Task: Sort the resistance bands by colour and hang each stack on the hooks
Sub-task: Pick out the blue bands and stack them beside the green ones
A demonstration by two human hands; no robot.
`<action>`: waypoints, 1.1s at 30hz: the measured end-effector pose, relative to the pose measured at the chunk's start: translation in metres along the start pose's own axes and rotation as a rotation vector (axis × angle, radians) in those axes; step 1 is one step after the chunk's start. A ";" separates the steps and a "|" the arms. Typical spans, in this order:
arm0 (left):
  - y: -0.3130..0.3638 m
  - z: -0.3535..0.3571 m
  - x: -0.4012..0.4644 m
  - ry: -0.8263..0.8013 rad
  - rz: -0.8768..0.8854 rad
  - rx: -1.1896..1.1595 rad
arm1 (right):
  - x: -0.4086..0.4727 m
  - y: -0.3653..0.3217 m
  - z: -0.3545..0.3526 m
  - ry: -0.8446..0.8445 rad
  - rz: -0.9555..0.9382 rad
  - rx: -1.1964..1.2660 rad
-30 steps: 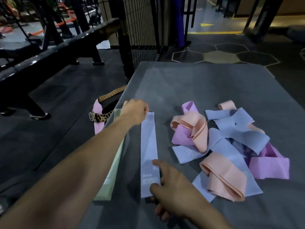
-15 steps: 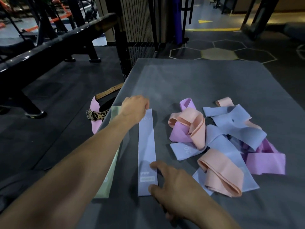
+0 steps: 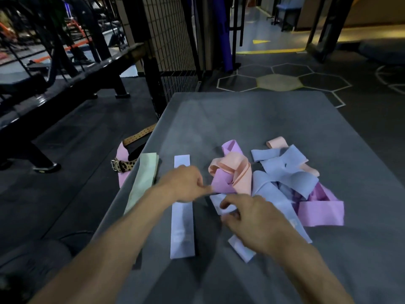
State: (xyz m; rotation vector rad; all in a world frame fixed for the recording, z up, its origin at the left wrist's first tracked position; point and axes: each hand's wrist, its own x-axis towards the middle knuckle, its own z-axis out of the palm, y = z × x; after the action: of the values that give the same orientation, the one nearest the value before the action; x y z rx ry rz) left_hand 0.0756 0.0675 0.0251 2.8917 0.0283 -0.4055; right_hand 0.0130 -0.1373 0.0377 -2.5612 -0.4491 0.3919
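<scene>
Grey mat [image 3: 252, 119] under loose bands [image 3: 285, 170]

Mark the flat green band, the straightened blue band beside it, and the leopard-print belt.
Green band [image 3: 143, 182], head view: middle of the strip at the mat's left edge.
Straightened blue band [image 3: 182, 229], head view: lower half, below the left forearm.
Leopard-print belt [image 3: 125, 166], head view: patterned section beside the buckle.
</scene>
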 end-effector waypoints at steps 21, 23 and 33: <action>0.050 0.031 -0.047 0.237 0.009 -0.190 | 0.046 0.027 0.007 0.030 0.071 -0.383; 0.051 0.028 -0.049 0.265 0.027 -0.201 | 0.048 0.026 0.008 0.027 0.084 -0.422; 0.024 -0.004 -0.058 0.436 0.049 -0.387 | 0.046 0.048 -0.041 0.536 0.243 -0.195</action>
State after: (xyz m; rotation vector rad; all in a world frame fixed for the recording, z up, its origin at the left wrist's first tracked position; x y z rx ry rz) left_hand 0.0222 0.0454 0.0504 2.5320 0.0943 0.2225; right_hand 0.0803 -0.1766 0.0386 -2.7718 0.0229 -0.2738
